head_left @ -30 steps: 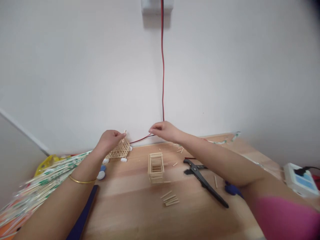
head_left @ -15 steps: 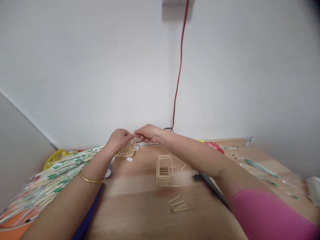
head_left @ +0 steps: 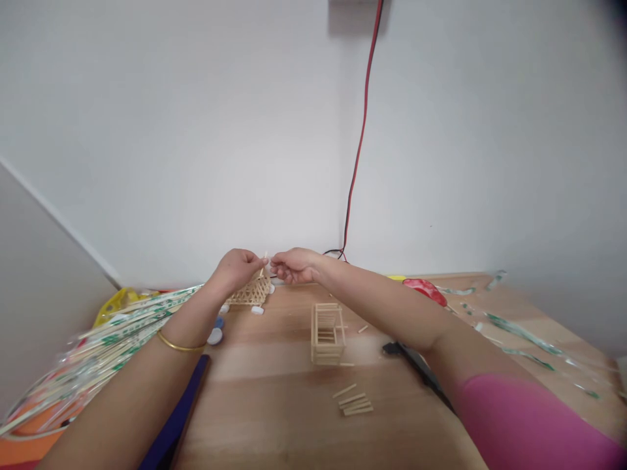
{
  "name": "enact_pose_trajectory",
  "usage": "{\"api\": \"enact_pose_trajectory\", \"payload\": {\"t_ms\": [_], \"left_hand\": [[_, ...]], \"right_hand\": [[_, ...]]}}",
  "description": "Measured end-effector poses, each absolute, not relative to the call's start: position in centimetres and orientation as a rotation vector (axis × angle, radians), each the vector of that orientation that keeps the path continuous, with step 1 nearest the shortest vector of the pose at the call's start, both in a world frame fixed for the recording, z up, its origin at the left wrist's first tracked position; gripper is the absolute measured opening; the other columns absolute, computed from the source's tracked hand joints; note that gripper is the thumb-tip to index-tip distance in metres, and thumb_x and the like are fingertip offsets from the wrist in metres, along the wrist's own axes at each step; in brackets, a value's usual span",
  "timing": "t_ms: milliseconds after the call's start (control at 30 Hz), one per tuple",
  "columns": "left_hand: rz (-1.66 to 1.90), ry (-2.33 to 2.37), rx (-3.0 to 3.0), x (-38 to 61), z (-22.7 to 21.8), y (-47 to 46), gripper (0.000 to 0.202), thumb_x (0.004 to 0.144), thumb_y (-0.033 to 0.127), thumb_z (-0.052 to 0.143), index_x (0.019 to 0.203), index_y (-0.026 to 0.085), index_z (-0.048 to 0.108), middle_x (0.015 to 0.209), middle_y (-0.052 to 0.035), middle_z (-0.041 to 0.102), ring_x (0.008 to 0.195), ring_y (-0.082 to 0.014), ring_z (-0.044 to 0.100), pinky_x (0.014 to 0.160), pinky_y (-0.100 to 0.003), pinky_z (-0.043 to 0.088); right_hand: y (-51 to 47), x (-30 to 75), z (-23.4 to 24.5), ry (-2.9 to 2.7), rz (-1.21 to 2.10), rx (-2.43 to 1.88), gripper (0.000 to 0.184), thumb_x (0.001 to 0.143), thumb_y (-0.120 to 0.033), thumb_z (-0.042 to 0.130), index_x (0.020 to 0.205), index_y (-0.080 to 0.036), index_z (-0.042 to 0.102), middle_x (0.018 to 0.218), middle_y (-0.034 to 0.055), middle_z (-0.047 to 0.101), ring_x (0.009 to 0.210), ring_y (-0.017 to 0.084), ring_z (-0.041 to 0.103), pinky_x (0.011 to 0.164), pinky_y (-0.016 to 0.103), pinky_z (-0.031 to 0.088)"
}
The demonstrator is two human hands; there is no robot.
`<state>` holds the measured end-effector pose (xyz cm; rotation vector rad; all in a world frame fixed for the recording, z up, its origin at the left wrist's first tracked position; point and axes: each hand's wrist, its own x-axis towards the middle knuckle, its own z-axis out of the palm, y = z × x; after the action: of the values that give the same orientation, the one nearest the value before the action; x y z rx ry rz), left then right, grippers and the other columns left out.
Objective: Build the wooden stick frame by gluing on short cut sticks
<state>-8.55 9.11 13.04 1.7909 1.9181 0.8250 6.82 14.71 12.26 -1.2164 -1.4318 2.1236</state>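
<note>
My left hand (head_left: 240,269) pinches a short pale wooden stick (head_left: 265,261) that stands nearly upright between thumb and forefinger. Just below it is a lattice model (head_left: 249,292) made of thin sticks, with white round caps (head_left: 257,310) at its base; the hand hides part of it. To the right, slightly apart from the stick, my right hand (head_left: 294,266) has curled fingers, its thumb and forefinger close together. Whether anything small is between them cannot be seen. Nearer to me on the table stands an open box-shaped frame of sticks (head_left: 327,352).
Several cut sticks (head_left: 356,406) lie in front of the frame. Black-handled scissors (head_left: 416,365) lie under my right forearm. Wrapped chopsticks (head_left: 132,333) pile up at left, beside a dark blue object (head_left: 179,411). Torn wrappers (head_left: 524,333) lie right; a red cord (head_left: 360,140) hangs along the wall.
My right hand has drawn slightly away to the right from the left fingertips, leaving a small gap. My left hand stays at the lattice model with the stick. The view has shifted slightly.
</note>
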Motion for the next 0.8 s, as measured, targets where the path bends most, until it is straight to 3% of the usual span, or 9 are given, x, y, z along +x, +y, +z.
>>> {"api": "enact_pose_trajectory", "payload": {"t_ms": [167, 333, 500, 800], "left_hand": [[0.783, 1.889, 1.840, -8.9, 13.2, 9.5, 0.039, 0.066, 0.052, 0.056, 0.048, 0.017, 0.050, 0.046, 0.0057, 0.025, 0.048, -0.0093, 0.025, 0.050, -0.026, 0.018], [0.765, 1.880, 1.881, -9.2, 13.3, 9.6, 0.039, 0.068, 0.051, 0.053, 0.051, 0.016, 0.057, 0.046, 0.0052, 0.026, 0.049, -0.0102, 0.026, 0.051, -0.026, 0.019], [0.754, 1.895, 1.870, -9.1, 13.6, 9.4, 0.040, 0.067, 0.052, 0.053, 0.052, 0.016, 0.061, 0.045, 0.0050, 0.028, 0.049, -0.0107, 0.027, 0.052, -0.026, 0.020], [0.796, 1.871, 1.822, -9.3, 13.0, 9.7, 0.041, 0.073, 0.050, 0.050, 0.053, 0.016, 0.061, 0.049, 0.0020, 0.044, 0.054, -0.0128, 0.040, 0.055, -0.026, 0.027]], "right_hand": [[13.1, 6.9, 12.3, -1.445, 2.228, -1.141, 0.016, 0.085, -0.011, 0.056, 0.069, -0.013, 0.054, 0.051, -0.0033, 0.057, 0.039, 0.004, 0.050, 0.035, 0.011, 0.033], [12.0, 6.2, 12.7, -1.407, 2.269, -1.064, 0.026, 0.094, -0.014, 0.044, 0.069, -0.013, 0.052, 0.049, -0.0027, 0.056, 0.042, 0.004, 0.052, 0.039, 0.010, 0.037], [12.1, 5.8, 12.8, -1.362, 2.275, -1.070, 0.025, 0.093, -0.010, 0.044, 0.069, -0.013, 0.050, 0.046, -0.0031, 0.056, 0.040, 0.005, 0.051, 0.038, 0.010, 0.036], [12.4, 5.5, 12.6, -1.312, 2.285, -1.073, 0.025, 0.091, -0.008, 0.039, 0.069, -0.014, 0.050, 0.045, -0.0032, 0.054, 0.039, 0.006, 0.052, 0.036, 0.011, 0.037]]}}
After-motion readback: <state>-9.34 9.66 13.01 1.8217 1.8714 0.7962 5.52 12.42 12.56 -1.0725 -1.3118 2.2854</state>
